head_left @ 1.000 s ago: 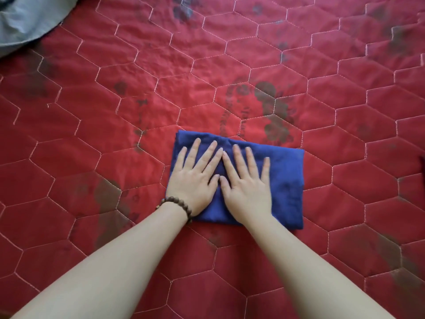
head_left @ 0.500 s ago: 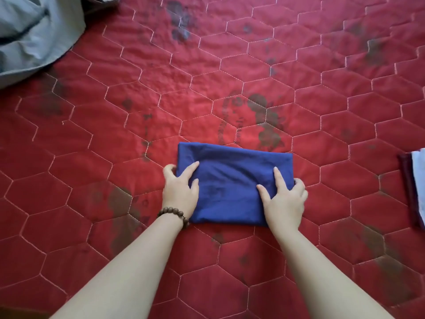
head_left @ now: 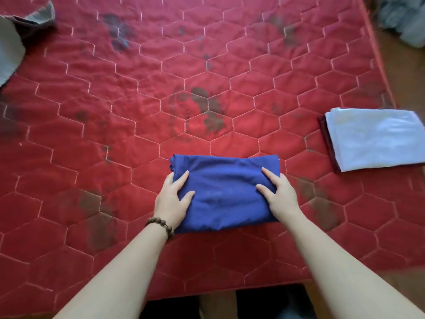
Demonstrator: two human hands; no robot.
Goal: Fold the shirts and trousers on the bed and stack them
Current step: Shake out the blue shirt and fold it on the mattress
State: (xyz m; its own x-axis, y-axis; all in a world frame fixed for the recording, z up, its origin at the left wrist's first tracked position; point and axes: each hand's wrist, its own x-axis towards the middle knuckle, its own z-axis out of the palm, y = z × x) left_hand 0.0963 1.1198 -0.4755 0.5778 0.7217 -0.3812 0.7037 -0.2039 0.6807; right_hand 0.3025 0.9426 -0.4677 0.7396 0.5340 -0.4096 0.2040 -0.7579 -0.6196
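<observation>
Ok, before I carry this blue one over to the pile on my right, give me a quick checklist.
1. Blue garment fully folded: ok, a compact rectangle.
2. Left hand grips its left end, thumb on top: ok.
3. Right hand grips its right end: ok.
4. Pile ready: ok, a folded white garment lies flat on a dark red one, nothing on top.
5. Path across the red quilt to the pile: ok, no objects between.
6. Loose layers under the blue garment: cannot tell, its underside is hidden.
7. More to fold: not ok, grey cloth lies unfolded at far left.
</observation>
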